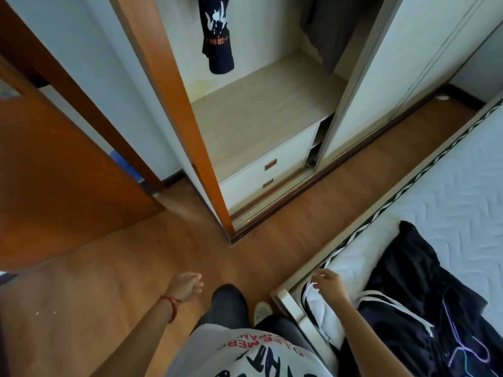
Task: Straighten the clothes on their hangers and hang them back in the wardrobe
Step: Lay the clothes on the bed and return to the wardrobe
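A person stands on a wood floor (114, 268) facing an open wardrobe (261, 115), where a dark printed shirt (216, 34) hangs. Left hand (187, 287) hangs relaxed, holding nothing. Right hand (330, 285) hovers with spread fingers over dark clothes (424, 300) heaped on the bed (449, 191).

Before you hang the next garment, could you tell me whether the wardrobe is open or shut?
Open: the wardrobe interior shows, with a dark printed T-shirt hanging above the drawer unit.
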Demonstrator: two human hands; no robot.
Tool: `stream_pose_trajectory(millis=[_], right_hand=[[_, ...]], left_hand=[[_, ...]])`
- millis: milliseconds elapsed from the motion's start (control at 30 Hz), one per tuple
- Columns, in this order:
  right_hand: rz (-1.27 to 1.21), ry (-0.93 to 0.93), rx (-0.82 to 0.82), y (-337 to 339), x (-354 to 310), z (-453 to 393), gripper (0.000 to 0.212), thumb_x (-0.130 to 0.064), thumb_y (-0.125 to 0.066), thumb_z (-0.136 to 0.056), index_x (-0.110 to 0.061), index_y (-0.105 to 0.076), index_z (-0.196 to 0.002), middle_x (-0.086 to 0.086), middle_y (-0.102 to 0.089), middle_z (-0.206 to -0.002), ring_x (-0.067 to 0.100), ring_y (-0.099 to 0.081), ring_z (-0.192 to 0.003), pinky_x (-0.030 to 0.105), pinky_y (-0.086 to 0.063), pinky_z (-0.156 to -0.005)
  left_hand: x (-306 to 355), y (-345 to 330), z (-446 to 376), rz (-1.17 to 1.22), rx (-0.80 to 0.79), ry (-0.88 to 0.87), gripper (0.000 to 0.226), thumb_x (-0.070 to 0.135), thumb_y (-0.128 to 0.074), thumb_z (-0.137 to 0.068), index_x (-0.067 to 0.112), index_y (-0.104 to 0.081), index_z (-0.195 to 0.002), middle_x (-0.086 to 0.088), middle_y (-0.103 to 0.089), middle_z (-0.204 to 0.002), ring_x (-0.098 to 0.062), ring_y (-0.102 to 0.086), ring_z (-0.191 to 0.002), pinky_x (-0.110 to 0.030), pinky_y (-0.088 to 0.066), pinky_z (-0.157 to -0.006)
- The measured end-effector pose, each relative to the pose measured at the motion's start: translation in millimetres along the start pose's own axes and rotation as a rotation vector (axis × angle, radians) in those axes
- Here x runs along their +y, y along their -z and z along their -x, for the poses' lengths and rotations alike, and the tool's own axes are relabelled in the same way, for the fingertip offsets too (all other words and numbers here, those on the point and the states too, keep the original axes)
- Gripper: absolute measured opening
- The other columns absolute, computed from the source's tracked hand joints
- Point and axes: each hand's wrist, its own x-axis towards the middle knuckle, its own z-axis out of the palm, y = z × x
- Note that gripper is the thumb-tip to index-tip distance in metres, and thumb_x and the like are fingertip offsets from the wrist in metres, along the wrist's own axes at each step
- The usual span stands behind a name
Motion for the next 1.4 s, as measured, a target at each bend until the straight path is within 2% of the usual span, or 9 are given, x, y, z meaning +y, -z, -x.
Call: stream_pose_trajectory(millis=[133,233,467,633,733,900,1067,1300,1400], right_hand=[[-0.062,0.006,0.005,-4.3,-38.9,-22.2,0.017,-0.012,-0.053,-0.089,-0.011,-0.061,-0.103,0.005,-0.063,-0.083,0.023,-0.061,-0.079,0.029,-0.046,-0.068],[-0.099,-0.037,0.062,-5.7,-53.6,-41.6,0.021,-0.017,-0.053,-0.087,-0.014,-0.062,-0.106,0.010,-0.065,-0.099,0.028,-0.063,-0.094,0.032,-0.047,-0.074],[-0.361,-0.215,0.255,-12.5,-67.4,-62.5,0.021,-0.004,-0.051,-0.089,-0.001,-0.062,-0.106,0.011,-0.063,-0.084,0.019,-0.058,-0.070,0.024,-0.042,-0.058],[-0.479,-0.289,0.328,-18.4,-74.3,-68.3,0.022,-0.007,-0.049,-0.090,-0.004,-0.061,-0.107,0.014,-0.064,-0.094,0.023,-0.059,-0.081,0.026,-0.043,-0.065],[-0.529,-0.312,0.352,-14.4,-76.9,-72.4,0.020,-0.007,-0.049,-0.089,-0.008,-0.060,-0.106,0.013,-0.064,-0.094,0.024,-0.059,-0.083,0.028,-0.043,-0.068],[-0.537,-0.333,0.389,14.0,-91.5,-101.0,0.024,-0.006,-0.053,-0.084,-0.006,-0.063,-0.107,0.011,-0.064,-0.089,0.025,-0.059,-0.082,0.034,-0.046,-0.074],[-0.442,-0.197,0.297,67.1,-144.5,-164.1,0.017,-0.009,-0.053,-0.087,-0.010,-0.061,-0.102,0.008,-0.064,-0.091,0.022,-0.060,-0.082,0.026,-0.047,-0.067],[-0.038,0.196,0.064,158.7,-270.0,-251.0,0.015,-0.018,-0.054,-0.090,-0.018,-0.061,-0.104,0.001,-0.062,-0.095,0.017,-0.060,-0.088,0.022,-0.044,-0.068],[0.007,0.395,-0.015,192.3,-333.8,-266.4,0.017,-0.015,-0.053,-0.091,-0.031,-0.057,-0.093,-0.004,-0.065,-0.087,0.017,-0.063,-0.085,0.018,-0.045,-0.065]], left_hand=[[48.4,0.6,-28.1,-0.098,-0.017,-0.034,0.021,0.017,-0.048,-0.094,0.002,-0.056,-0.107,-0.005,-0.059,-0.079,-0.015,-0.055,-0.070,-0.023,-0.043,-0.059],[90.0,-3.7,-60.6,-0.188,-0.091,-0.051,0.018,0.013,-0.048,-0.094,0.002,-0.056,-0.106,-0.005,-0.058,-0.077,-0.014,-0.054,-0.065,-0.019,-0.043,-0.052],[224.0,-55.1,-105.9,-0.542,-0.345,-0.246,0.013,0.014,-0.043,-0.095,0.011,-0.054,-0.089,-0.001,-0.055,-0.072,-0.009,-0.049,-0.057,-0.014,-0.037,-0.047],[302.0,-101.9,-121.1,-0.623,-0.428,-0.344,0.016,0.016,-0.044,-0.094,0.009,-0.058,-0.095,0.000,-0.058,-0.075,-0.011,-0.053,-0.064,-0.020,-0.041,-0.057],[326.9,-124.3,-129.9,-0.630,-0.433,-0.357,0.025,0.016,-0.044,-0.094,0.001,-0.058,-0.108,-0.001,-0.059,-0.075,-0.011,-0.054,-0.064,-0.020,-0.042,-0.057],[349.8,-143.4,-139.2,-0.616,-0.430,-0.312,0.025,0.018,-0.046,-0.094,0.002,-0.058,-0.108,-0.001,-0.060,-0.075,-0.011,-0.054,-0.063,-0.018,-0.043,-0.053],[380.0,-155.1,-153.3,-0.447,-0.364,-0.261,0.014,0.016,-0.048,-0.093,0.008,-0.059,-0.088,-0.003,-0.059,-0.075,-0.012,-0.054,-0.064,-0.021,-0.043,-0.058],[452.5,-171.8,-150.5,-0.090,-0.121,-0.320,0.019,0.008,-0.051,-0.090,0.013,-0.058,-0.074,-0.005,-0.060,-0.070,-0.014,-0.054,-0.062,-0.013,-0.043,-0.043],[483.0,-171.5,-136.2,0.016,-0.029,-0.392,0.014,0.008,-0.049,-0.092,0.012,-0.060,-0.084,-0.005,-0.059,-0.076,-0.012,-0.055,-0.067,-0.006,-0.043,-0.046]])
